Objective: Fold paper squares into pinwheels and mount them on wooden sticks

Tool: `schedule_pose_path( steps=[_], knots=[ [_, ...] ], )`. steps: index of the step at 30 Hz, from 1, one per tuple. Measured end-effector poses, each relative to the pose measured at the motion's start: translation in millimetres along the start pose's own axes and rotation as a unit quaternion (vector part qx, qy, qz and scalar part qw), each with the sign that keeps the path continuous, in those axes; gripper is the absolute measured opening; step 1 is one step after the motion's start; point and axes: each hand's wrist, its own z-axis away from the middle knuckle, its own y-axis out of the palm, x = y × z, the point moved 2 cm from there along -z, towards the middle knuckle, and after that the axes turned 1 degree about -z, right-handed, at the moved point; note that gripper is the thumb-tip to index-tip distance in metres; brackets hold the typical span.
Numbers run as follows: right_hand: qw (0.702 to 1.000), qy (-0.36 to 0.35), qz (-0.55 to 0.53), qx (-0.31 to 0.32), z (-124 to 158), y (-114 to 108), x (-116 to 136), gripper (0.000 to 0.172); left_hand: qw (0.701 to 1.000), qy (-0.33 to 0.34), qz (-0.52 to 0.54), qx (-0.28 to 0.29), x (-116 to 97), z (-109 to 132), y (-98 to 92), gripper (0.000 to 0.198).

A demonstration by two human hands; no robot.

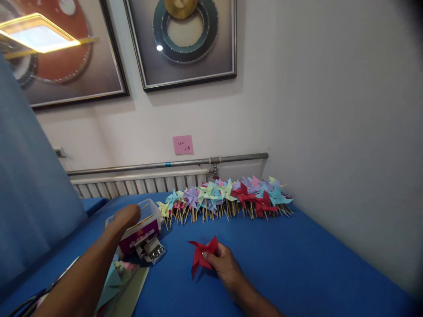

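A red paper pinwheel (200,255) is pinched in my right hand (224,265), the thumb lying on the pin at its centre; no stick shows on it. My left hand (128,215) reaches into a clear plastic box (154,226) with a purple label, where thin wooden sticks (142,221) lie. The fingers of that hand are hidden. In front of this box is a small opened carton of shiny silver pins (155,252). Folded coloured paper (111,281) lies beneath and beside my left forearm.
Along the back of the blue-covered table (251,251) lie many finished pinwheels (226,192) on sticks. A radiator (139,182) and a metal pipe (142,167) run along the wall behind. A blue curtain (29,167) hangs at the left.
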Motion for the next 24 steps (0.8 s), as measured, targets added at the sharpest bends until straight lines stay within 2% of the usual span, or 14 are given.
schedule_pose_path(
  steps=[2, 4, 6, 8, 11, 13, 15, 18, 24],
  knots=[
    [1.000, 0.003, 0.002, -0.012, 0.3, -0.4, 3.1, 0.016, 0.999, 0.037, -0.003, -0.005, -12.8, 7.2, -0.8, 0.024],
    [1.000, 0.003, -0.006, -0.024, -0.6, -2.1, 3.0, 0.020, 0.994, 0.095, 0.049, 0.002, -30.2, 25.6, 10.0, 0.032],
    [0.999, 0.003, -0.015, -0.045, -1.5, -5.2, 0.7, 0.025, 0.977, 0.116, 0.175, 0.049, -46.8, 53.2, 35.0, 0.039],
    [0.998, 0.007, -0.036, -0.058, -1.1, -8.1, -0.9, 0.029, 0.957, 0.096, 0.263, 0.073, -59.3, 84.6, 67.1, 0.042],
    [0.993, 0.030, -0.086, -0.071, 1.8, -9.1, 4.3, 0.032, 0.955, 0.072, 0.265, 0.116, -70.1, 124.5, 109.9, 0.030],
    [0.987, 0.062, -0.112, -0.094, 3.3, -6.6, 12.5, 0.033, 0.946, 0.090, 0.279, 0.138, -73.6, 139.7, 125.2, 0.022],
    [0.983, 0.100, -0.113, -0.108, 3.3, -2.1, 21.3, 0.034, 0.931, 0.102, 0.311, 0.164, -74.7, 144.9, 131.1, 0.020],
    [0.988, 0.079, -0.101, -0.082, 1.3, 2.9, 30.4, 0.032, 0.905, 0.101, 0.355, 0.209, -74.5, 142.0, 131.4, 0.023],
    [0.987, 0.060, -0.120, -0.091, -1.3, -12.4, 23.5, 0.030, 0.915, 0.096, 0.327, 0.216, -72.2, 136.5, 125.3, 0.022]
  ],
)
